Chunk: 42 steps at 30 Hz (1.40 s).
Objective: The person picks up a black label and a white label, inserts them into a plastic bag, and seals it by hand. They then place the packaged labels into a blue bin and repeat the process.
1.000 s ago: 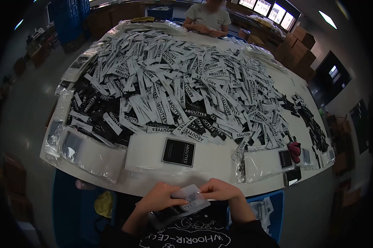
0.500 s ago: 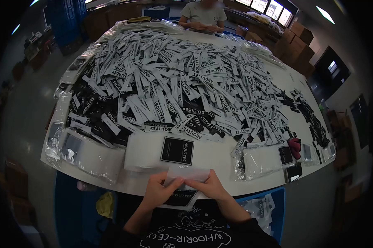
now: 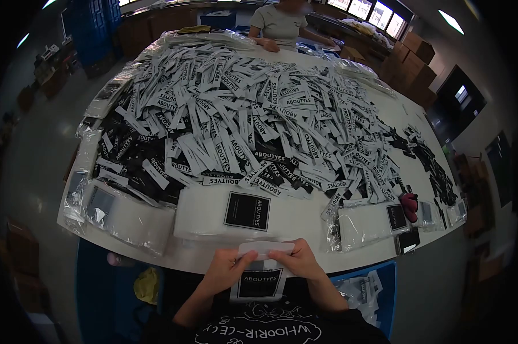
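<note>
At the table's near edge, my left hand point(image 3: 224, 268) and my right hand point(image 3: 298, 261) both pinch the top of a translucent plastic bag point(image 3: 261, 282). Thumbs press along its whitish upper strip. The bag hangs down in front of my shirt, its black square printed ABOUTYES facing up. Just beyond my hands lies a stack of similar plastic bags point(image 3: 204, 213) with a black printed panel on top. Behind that stack spreads a large heap of slim white and black ABOUTYES packets point(image 3: 236, 123).
Wrapped bag bundles lie left point(image 3: 133, 221) and right point(image 3: 365, 225) on the white table point(image 3: 305, 215). A dark red object point(image 3: 409, 206) rests by the right bundle. Blue bins point(image 3: 388, 298) stand below the near edge. Across the table is another person point(image 3: 277, 28).
The bag's printed square now hangs more fully in view below my hands, and its top strip looks narrower. The person opposite has shifted left and parted their hands, one arm reaching right.
</note>
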Tool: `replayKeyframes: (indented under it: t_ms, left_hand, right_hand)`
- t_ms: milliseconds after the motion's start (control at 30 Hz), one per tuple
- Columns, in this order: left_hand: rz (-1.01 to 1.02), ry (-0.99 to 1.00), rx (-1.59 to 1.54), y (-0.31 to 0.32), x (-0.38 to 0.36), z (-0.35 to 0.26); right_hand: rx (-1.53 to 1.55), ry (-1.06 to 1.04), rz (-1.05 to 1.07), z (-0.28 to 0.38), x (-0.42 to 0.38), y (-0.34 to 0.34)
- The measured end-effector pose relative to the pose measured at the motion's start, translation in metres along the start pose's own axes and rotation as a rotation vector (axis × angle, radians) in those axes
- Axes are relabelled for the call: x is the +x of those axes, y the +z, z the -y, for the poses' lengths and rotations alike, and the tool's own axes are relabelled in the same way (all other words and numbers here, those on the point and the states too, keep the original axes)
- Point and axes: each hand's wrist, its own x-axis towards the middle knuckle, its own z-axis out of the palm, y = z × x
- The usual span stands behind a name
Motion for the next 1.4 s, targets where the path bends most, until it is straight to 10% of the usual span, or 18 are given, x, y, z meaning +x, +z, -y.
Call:
replayKeyframes:
  t_ms: [233, 400, 467, 567, 800, 1067, 1400]
  left_hand:
    - [-0.050, 0.194, -0.051, 0.019, 0.004, -0.003]
    - [0.097, 0.318, 0.031, 0.023, 0.016, 0.001]
    - [0.060, 0.280, 0.069, 0.021, 0.019, 0.007]
    - [-0.040, 0.340, 0.088, 0.019, 0.020, -0.002]
    - [-0.310, 1.117, -1.040, 0.020, -0.033, -0.156]
    - [-0.125, 1.187, -0.867, 0.001, -0.036, -0.160]
    - [0.265, 1.191, -0.745, -0.027, -0.019, -0.140]
  right_hand:
    - [0.057, 0.128, -0.028, 0.008, -0.026, -0.010]
    - [-0.242, 0.330, -0.151, 0.048, -0.096, -0.077]
    - [-0.714, 0.449, 0.171, 0.066, -0.125, -0.100]
    - [-0.937, 0.512, -0.048, 0.084, -0.137, -0.090]
    - [-0.750, -0.005, 0.043, 0.067, -0.017, -0.073]
    - [-1.062, -0.610, -0.395, 0.007, 0.176, -0.065]
    - [-1.132, -0.235, -0.359, 0.001, 0.164, -0.087]
